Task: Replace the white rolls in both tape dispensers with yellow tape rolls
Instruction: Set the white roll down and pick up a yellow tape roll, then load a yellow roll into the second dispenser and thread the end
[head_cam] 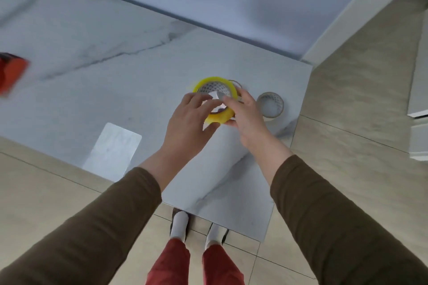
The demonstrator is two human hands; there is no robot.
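Both hands grip a round yellow tape roll (pixel 215 99) above the white marble table (pixel 104 58): the left hand (pixel 192 115) on its near left side, the right hand (pixel 243 111) on its right. A clear tape roll (pixel 270 104) stands just right. Beige floor tiles (pixel 347 109) surround the table.

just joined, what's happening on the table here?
A person stands at a marble-look table, both hands on a yellow tape roll: left hand across its near side, right hand gripping its right edge. A whitish roll lies just to the right. A red object, blurred, sits at far left.
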